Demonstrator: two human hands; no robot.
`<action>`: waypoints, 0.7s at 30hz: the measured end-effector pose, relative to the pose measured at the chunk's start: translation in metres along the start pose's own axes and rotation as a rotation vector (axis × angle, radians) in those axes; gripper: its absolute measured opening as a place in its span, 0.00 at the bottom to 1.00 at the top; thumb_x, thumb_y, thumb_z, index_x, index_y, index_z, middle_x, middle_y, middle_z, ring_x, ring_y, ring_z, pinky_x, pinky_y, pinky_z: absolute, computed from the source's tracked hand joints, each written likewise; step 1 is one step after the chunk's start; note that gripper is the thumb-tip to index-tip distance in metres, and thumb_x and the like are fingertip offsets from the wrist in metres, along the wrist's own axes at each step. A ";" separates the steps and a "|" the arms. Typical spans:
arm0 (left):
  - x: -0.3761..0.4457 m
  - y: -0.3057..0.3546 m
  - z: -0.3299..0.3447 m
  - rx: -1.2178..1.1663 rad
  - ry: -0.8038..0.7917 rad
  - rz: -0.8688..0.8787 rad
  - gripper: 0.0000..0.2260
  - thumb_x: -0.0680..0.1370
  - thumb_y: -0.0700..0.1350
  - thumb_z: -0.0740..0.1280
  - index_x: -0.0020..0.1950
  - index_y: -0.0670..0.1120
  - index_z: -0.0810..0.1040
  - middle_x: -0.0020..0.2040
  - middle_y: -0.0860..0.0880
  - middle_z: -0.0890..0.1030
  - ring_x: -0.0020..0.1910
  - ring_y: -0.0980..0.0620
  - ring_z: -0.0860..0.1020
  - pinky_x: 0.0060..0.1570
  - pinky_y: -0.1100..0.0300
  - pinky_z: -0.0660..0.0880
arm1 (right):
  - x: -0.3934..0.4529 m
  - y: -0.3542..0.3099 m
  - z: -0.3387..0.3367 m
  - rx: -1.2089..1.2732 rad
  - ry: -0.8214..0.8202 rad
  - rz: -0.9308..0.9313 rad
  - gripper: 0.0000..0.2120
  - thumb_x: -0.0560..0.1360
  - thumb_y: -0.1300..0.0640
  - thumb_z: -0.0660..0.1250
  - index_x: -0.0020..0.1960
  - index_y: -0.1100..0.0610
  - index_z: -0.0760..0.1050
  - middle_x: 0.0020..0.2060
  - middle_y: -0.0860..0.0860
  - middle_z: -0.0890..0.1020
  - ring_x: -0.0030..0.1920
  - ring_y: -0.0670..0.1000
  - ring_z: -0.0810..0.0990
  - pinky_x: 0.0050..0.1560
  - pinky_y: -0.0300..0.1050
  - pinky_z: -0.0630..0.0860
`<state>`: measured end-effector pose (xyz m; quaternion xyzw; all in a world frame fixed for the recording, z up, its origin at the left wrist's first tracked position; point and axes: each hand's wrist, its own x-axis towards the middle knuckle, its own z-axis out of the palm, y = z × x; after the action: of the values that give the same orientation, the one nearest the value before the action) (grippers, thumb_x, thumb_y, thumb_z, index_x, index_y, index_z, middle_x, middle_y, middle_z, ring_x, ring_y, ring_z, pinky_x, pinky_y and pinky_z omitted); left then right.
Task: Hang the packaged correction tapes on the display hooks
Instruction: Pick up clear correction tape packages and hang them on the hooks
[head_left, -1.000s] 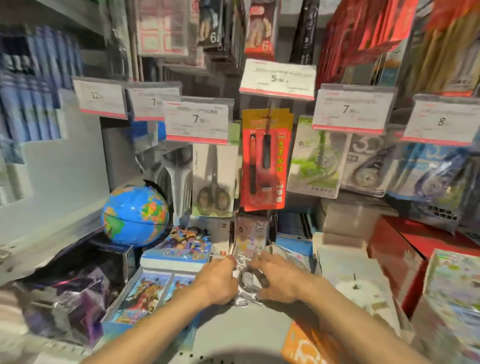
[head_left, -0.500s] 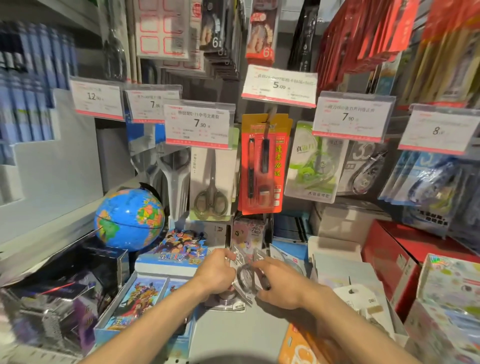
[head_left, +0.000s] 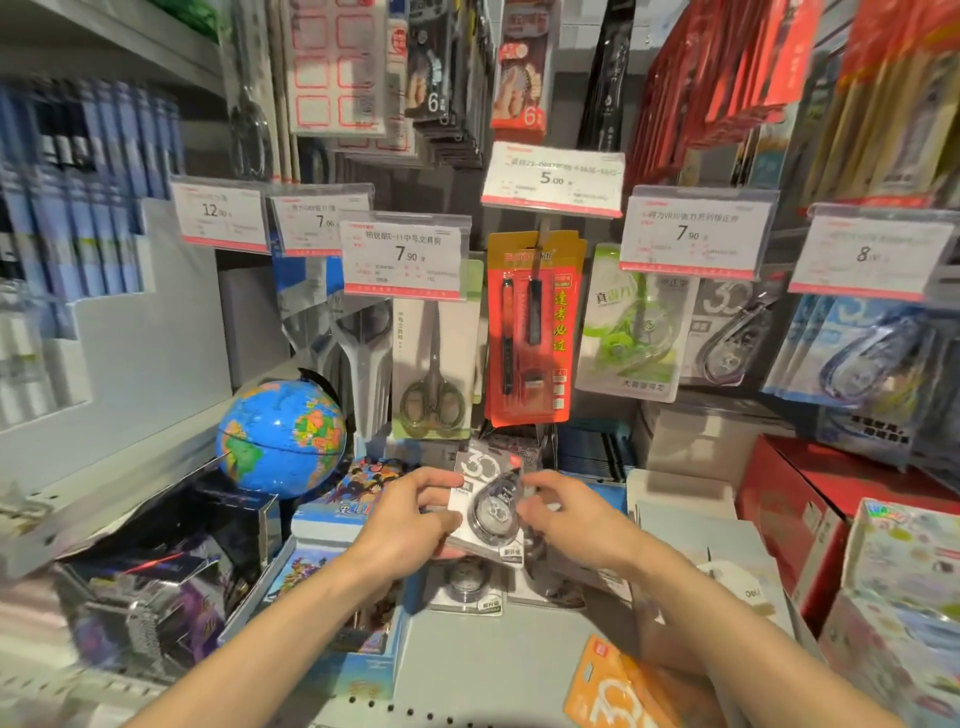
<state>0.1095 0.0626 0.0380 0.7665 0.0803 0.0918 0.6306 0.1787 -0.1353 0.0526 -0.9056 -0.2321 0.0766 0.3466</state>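
A grey-and-white packaged correction tape (head_left: 491, 506) with a large "30" on its card is held upright above the shelf. My left hand (head_left: 410, 514) grips its left edge. My right hand (head_left: 563, 512) touches its right edge with fingers curled around it. More packaged correction tapes (head_left: 467, 584) lie flat on the shelf just below. A matching grey "30" pack (head_left: 727, 332) hangs on a display hook at the upper right, beside a green pack (head_left: 631, 332) and blue packs (head_left: 862, 358).
A globe (head_left: 283, 436) stands to the left. Scissors (head_left: 434, 364) and an orange pen card (head_left: 532, 327) hang straight ahead under price tags. Red boxes (head_left: 810, 499) and white boxes (head_left: 691, 525) crowd the right. An orange pack (head_left: 613, 686) lies near the front edge.
Both hands have lifted one correction tape pack off the pile and turned it upright, facing me. The view has tilted slightly upward.
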 end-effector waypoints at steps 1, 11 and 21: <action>-0.003 0.002 0.006 -0.035 -0.002 -0.002 0.15 0.76 0.29 0.67 0.58 0.45 0.78 0.42 0.47 0.79 0.40 0.51 0.81 0.45 0.42 0.84 | -0.004 -0.002 -0.005 0.077 0.019 0.015 0.25 0.80 0.47 0.64 0.75 0.51 0.65 0.57 0.48 0.80 0.51 0.48 0.81 0.54 0.43 0.78; -0.043 0.043 0.117 -0.149 -0.026 -0.010 0.10 0.76 0.30 0.67 0.57 0.37 0.78 0.28 0.50 0.76 0.25 0.54 0.75 0.28 0.59 0.79 | -0.087 0.026 -0.083 -0.027 0.163 0.006 0.38 0.71 0.43 0.74 0.76 0.52 0.63 0.65 0.47 0.75 0.64 0.48 0.75 0.59 0.39 0.69; -0.074 0.116 0.215 -0.046 -0.069 0.176 0.05 0.79 0.34 0.67 0.53 0.41 0.78 0.37 0.42 0.78 0.31 0.49 0.79 0.38 0.55 0.80 | -0.136 0.084 -0.166 -0.040 0.366 -0.102 0.41 0.56 0.36 0.74 0.67 0.45 0.69 0.57 0.47 0.80 0.56 0.48 0.80 0.56 0.52 0.79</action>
<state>0.0907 -0.1822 0.1085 0.7586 -0.0113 0.1224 0.6399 0.1398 -0.3527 0.1179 -0.8981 -0.2121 -0.1118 0.3686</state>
